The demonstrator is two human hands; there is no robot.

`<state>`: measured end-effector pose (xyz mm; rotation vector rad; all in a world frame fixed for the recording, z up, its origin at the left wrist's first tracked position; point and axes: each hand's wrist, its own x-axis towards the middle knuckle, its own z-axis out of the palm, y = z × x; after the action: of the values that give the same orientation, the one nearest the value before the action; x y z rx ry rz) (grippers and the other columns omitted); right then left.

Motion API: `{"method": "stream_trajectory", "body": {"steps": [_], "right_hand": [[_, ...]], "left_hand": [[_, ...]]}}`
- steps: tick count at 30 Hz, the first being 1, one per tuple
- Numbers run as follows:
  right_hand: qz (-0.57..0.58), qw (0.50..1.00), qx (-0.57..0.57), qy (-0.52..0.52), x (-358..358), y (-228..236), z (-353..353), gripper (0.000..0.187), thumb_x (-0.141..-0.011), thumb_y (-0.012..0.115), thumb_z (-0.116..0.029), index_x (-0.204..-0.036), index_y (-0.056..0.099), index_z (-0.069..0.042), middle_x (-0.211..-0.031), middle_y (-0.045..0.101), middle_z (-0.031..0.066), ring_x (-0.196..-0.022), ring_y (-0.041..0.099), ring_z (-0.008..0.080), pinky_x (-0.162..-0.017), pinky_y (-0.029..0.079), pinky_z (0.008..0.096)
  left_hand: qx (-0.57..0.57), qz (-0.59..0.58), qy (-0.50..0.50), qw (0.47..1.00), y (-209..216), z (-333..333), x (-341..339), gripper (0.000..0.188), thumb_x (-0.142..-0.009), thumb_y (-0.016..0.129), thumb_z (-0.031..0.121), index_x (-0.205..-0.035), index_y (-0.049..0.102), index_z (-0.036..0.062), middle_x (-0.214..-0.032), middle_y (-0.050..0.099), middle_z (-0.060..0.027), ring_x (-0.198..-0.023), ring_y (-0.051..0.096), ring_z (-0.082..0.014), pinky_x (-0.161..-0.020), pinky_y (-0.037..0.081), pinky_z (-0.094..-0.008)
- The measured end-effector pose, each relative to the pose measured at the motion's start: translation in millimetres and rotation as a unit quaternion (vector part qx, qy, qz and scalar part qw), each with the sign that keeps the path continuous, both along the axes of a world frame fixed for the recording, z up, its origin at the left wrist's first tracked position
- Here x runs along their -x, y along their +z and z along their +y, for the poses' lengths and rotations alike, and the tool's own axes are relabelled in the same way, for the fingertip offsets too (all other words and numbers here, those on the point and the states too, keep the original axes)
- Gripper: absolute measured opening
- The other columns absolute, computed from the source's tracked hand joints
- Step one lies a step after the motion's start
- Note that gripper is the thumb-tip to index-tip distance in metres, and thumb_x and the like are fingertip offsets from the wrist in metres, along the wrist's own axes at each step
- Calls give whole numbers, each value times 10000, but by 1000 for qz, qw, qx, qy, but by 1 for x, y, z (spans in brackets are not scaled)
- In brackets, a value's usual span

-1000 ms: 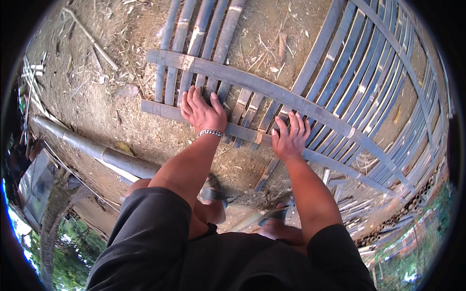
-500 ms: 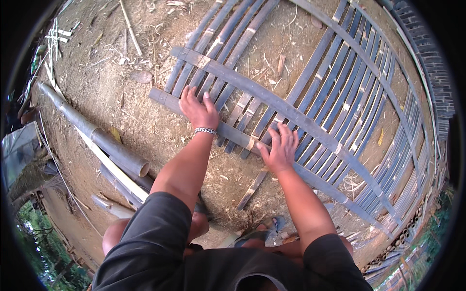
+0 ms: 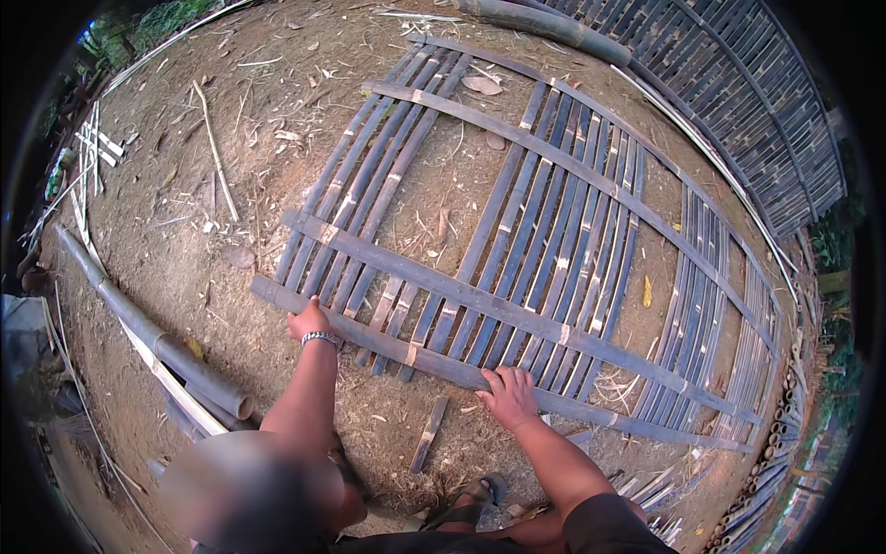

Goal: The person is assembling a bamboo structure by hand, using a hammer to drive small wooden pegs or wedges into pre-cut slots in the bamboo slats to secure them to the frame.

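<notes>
Currently, the bamboo panel [image 3: 498, 307] lay on the dirt [image 3: 277, 369] ahead of the person, both hands at its near rail [image 3: 443, 365]. Left hand [image 3: 310, 321], chain bracelet [image 3: 319, 338] at the wrist, was on the rail toward the panel's left end; fingers bent in, mostly hidden, so could not tell whether clamped. Right hand [image 3: 509, 394] sat farther right along the panel: fingers close together, curled over the rail, thumb apart at its near edge. Short loose slat [image 3: 429, 434] just on the near side of the panel. Thick pole [image 3: 161, 346] left of the panel. Yellow leaf [image 3: 647, 291] in a panel gap. Second panel [image 3: 738, 102] beyond the first.
</notes>
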<state>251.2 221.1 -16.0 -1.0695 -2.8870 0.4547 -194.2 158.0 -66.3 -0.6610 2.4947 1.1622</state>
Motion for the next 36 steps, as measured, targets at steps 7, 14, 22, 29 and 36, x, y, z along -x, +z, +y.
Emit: {"method": "stream_trajectory", "body": {"steps": [7, 14, 22, 29, 36], "right_hand": [[26, 999, 2, 47, 12, 1, 8, 582, -809, 813, -393, -1304, 651, -134, -1191, 589, 85, -1136, 558, 294, -995, 412, 488], [28, 998, 1, 48, 4, -3, 15, 592, -810, 812, -390, -1313, 649, -125, -1170, 589, 90, -1130, 559, 299, -1004, 404, 489], [-64, 995, 81, 11, 12, 20, 19, 613, -872, 774, -427, -1386, 608, -136, -1261, 558, 112, -1227, 510, 317, -1109, 353, 500], [-21, 987, -52, -151, 41, 39, 126, 747, -896, 730, -543, -1468, 541, -102, -1393, 518, 148, -1371, 432, 347, -1204, 297, 502], [-112, 991, 64, -47, 39, 44, 153, 638, -872, 771, -505, -1316, 636, -68, -1255, 577, 132, -1230, 576, 337, -1075, 456, 460]], "left_hand": [[10, -13, -8, 1000, -43, -17, 45, 772, -817, 850, 346, -1400, 561, -69, -1417, 562, -306, -1274, 588, -427, -1072, 502, -489], [-177, 17, 26, 984, 12, 0, 3, 496, -897, 767, 149, -1303, 597, -80, -1164, 714, -211, -994, 710, -334, -828, 574, -452], [-198, 19, 5, 980, 16, -2, -7, 438, -905, 788, 138, -1251, 630, -79, -1112, 736, -186, -934, 719, -303, -825, 577, -438], [-116, 84, 3, 990, -32, -17, 12, 558, -936, 743, 118, -1423, 520, -38, -1240, 681, -189, -1054, 698, -320, -870, 578, -438], [-329, -11, 42, 943, -1, -21, 3, 764, -927, 753, 94, -1572, 362, -25, -1309, 655, -229, -1000, 721, -342, -856, 605, -442]]}}
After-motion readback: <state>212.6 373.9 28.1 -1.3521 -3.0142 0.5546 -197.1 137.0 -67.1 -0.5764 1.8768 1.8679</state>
